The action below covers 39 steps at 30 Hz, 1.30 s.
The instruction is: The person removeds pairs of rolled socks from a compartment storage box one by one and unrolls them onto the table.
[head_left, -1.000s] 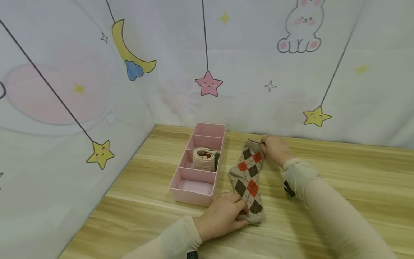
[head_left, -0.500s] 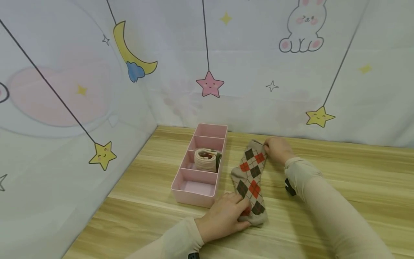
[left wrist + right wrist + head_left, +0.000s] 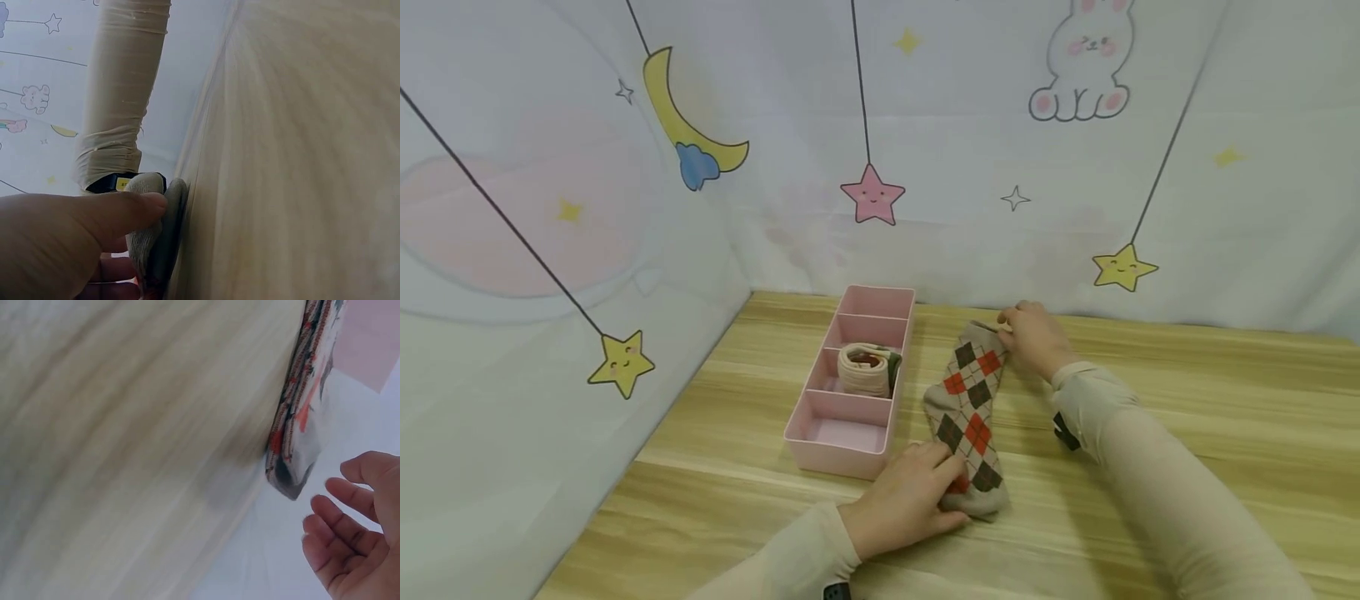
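A pair of beige argyle socks (image 3: pixel 976 392) with red and dark green diamonds lies flat on the table, one on top of the other. Near me, at the toe end, my left hand (image 3: pixel 908 496) pinches the socks; in the left wrist view its thumb (image 3: pixel 134 209) lies against the pale toe. Beyond the cuff end, my right hand (image 3: pixel 1037 337) is just off the socks. Its fingers (image 3: pixel 340 525) are loosely bent and hold nothing in the right wrist view. Left of the socks, a rolled sock bundle (image 3: pixel 865 371) sits in one compartment of a pink divided box (image 3: pixel 838 461).
The wood-grain table (image 3: pixel 700 492) meets a white printed cloth (image 3: pixel 955 250) at the back and left. The box stands close beside the socks, near the left hand. Both wrists carry a dark band or device (image 3: pixel 1065 432).
My right hand has let go of the cuff corner and lifted slightly away, its fingers spreading. The left hand stays at the toe. The head view has shifted a little.
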Available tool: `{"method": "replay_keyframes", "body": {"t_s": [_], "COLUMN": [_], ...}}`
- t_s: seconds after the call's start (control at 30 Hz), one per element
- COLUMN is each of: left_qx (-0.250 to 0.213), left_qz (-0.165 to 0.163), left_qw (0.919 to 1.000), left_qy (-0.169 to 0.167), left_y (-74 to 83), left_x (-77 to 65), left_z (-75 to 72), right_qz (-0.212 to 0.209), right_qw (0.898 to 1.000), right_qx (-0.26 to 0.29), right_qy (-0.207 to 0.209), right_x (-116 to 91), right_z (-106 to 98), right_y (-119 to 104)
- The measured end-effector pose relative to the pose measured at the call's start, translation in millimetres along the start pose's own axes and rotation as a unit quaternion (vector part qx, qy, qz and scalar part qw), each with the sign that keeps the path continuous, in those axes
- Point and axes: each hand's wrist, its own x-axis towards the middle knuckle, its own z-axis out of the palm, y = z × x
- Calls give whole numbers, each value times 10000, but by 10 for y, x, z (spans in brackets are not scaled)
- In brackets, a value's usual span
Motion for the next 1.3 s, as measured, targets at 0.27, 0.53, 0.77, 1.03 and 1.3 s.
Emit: {"method": "replay_keyframes", "body": {"t_s": [0.27,0.53,0.77,1.03,1.3], "left_qx": [63,0,-134,-152,-309], "left_qz": [-133,-132,-85,-70,7], "left_qw": [9998,9999,9999,9997,9974], "left_qy": [-117,-95,19,166,648], "left_y": [-1,0,-14,-16,-24], "left_x": [-20,-32,-37,-34,-29], "left_z": [-16,-18,-14,-13,-1], "right_qz": [22,171,118,130,25], "right_qw": [9998,9992,9993,9981,9978], "right_qx": [60,255,231,495,659], "right_qy": [-174,-272,-285,-339,32], "right_x": [2,15,24,34,26], "right_z": [22,81,120,106,71], "right_y": [-38,-22,-13,-26,-82]}}
